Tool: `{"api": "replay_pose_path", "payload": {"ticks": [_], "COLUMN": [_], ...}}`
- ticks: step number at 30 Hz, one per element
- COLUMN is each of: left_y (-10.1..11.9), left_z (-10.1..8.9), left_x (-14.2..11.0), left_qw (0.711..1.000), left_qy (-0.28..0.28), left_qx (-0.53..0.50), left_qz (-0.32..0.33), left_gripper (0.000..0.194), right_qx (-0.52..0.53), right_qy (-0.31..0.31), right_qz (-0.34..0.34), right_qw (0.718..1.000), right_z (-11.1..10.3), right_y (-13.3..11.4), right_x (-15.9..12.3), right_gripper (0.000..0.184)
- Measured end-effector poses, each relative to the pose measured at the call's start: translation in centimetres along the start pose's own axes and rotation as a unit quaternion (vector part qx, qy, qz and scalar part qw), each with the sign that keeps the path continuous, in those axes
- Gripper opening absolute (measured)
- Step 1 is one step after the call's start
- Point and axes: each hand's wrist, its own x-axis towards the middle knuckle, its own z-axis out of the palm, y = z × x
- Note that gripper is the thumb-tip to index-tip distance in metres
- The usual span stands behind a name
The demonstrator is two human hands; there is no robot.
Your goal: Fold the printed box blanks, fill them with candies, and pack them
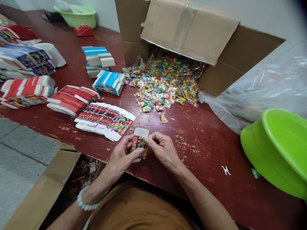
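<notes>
Above the table's near edge, a small red printed candy box (139,143) is between my two hands, its white top flap standing up. My left hand (123,155) grips the box along its left side, thumb across the front. On its right side, my right hand (164,148) pinches the upper edge near a side flap. Just beyond the left hand lies a fanned row of flat red cartons (105,118). Small clear packets of colourful candy (160,95) spill across the table beyond the box, with one loose packet (163,117) nearest to my hands.
A tipped cardboard box (192,32) at the back pours out candy packets. Stacks of red cartons (72,99) and blue cartons (109,81) stand at left. A green basin (271,153) is at right. Below the table edge, an open carton (45,188) holds filled boxes.
</notes>
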Motion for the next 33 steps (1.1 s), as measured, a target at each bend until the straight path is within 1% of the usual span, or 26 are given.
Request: {"api": "replay_pose_path", "payload": {"ticks": [2, 3, 5, 6, 7, 9, 11, 12, 14, 16, 17, 18, 20, 22, 24, 25, 26, 27, 29, 30, 31, 33], "left_y": [-0.2, -0.3, -0.6, -0.7, -0.8, -0.8, -0.8, -0.7, -0.6, -0.5, -0.6, -0.6, -0.6, -0.5, -0.4, -0.3, -0.3, -0.2, -0.1, -0.1, 0.0, 0.1], "left_z": [0.5, 0.7, 1.1, 1.2, 1.3, 1.1, 0.7, 0.5, 0.2, 0.0, 0.0, 0.1, 0.2, 0.2, 0.1, 0.1, 0.1, 0.0, 0.0, 0.0, 0.1, 0.2], "left_x": [-0.3, -0.5, -0.9, -1.0, -1.1, -1.1, -1.0, -0.9, -0.7, -0.6, -0.6, -0.6, -0.6, -0.6, -0.5, -0.5, -0.4, -0.3, -0.2, -0.2, -0.3, -0.6], "left_qw": [0.998, 0.996, 0.992, 0.991, 0.991, 0.992, 0.995, 0.996, 0.998, 0.998, 0.998, 0.999, 0.999, 1.0, 0.999, 0.999, 0.999, 0.998, 0.995, 0.993, 0.99, 0.979], "left_qy": [0.056, 0.075, 0.089, 0.085, 0.074, 0.056, 0.041, 0.034, 0.019, 0.011, 0.011, 0.01, 0.006, 0.003, 0.003, 0.006, 0.011, 0.019, 0.035, 0.032, 0.015, -0.043], "left_qx": [-0.028, -0.041, -0.054, -0.056, -0.056, -0.054, -0.05, -0.049, -0.047, -0.047, -0.048, -0.047, -0.038, -0.011, 0.02, 0.023, 0.012, -0.013, -0.082, -0.113, -0.135, -0.161], "left_qz": [0.025, 0.04, 0.073, 0.086, 0.093, 0.097, 0.082, 0.069, 0.045, 0.03, 0.027, 0.025, 0.02, 0.023, 0.034, 0.042, 0.048, 0.05, 0.034, 0.01, -0.025, -0.115], "left_gripper": [0.061, 0.068, 0.077, 0.076, 0.073, 0.06, 0.047, 0.041, 0.031, 0.027, 0.026, 0.026, 0.025, 0.024, 0.023, 0.023, 0.024, 0.028, 0.043, 0.05, 0.053, 0.051], "right_qx": [-0.009, 0.007, 0.071, 0.104, 0.132, 0.171, 0.19, 0.186, 0.146, 0.094, 0.082, 0.088, 0.133, 0.182, 0.212, 0.211, 0.196, 0.171, 0.121, 0.107, 0.099, 0.075], "right_qy": [0.015, 0.023, 0.043, 0.053, 0.059, 0.058, 0.048, 0.046, 0.057, 0.066, 0.061, 0.045, 0.006, -0.014, -0.03, -0.041, -0.05, -0.053, -0.038, -0.022, -0.005, 0.012], "right_qz": [-0.007, -0.003, 0.011, 0.013, 0.007, -0.016, -0.03, -0.031, -0.039, -0.051, -0.05, -0.037, 0.017, 0.075, 0.104, 0.101, 0.086, 0.064, 0.007, -0.02, -0.043, -0.085], "right_qw": [1.0, 1.0, 0.997, 0.993, 0.989, 0.983, 0.98, 0.981, 0.987, 0.992, 0.994, 0.994, 0.991, 0.98, 0.971, 0.971, 0.975, 0.982, 0.992, 0.994, 0.994, 0.993], "right_z": [-0.1, 0.0, 0.5, 0.9, 1.2, 1.8, 2.0, 2.0, 1.7, 1.1, 0.8, 0.5, -0.1, -0.5, -0.7, -0.7, -0.7, -0.7, -0.6, -0.5, -0.4, -0.2], "right_y": [0.1, 0.2, 0.5, 0.6, 0.8, 1.0, 1.1, 1.1, 1.0, 0.8, 0.8, 0.7, 0.5, 0.4, 0.3, 0.3, 0.3, 0.4, 0.5, 0.7, 0.8, 0.8], "right_x": [0.0, 0.0, -0.1, -0.2, -0.3, -0.5, -0.7, -0.7, -0.7, -0.5, -0.4, -0.1, 0.4, 0.8, 1.1, 1.2, 1.2, 1.1, 0.9, 0.7, 0.5, 0.2], "right_gripper": [0.023, 0.025, 0.046, 0.052, 0.051, 0.037, 0.023, 0.02, 0.017, 0.015, 0.015, 0.017, 0.021, 0.025, 0.034, 0.036, 0.035, 0.03, 0.019, 0.017, 0.016, 0.014]}}
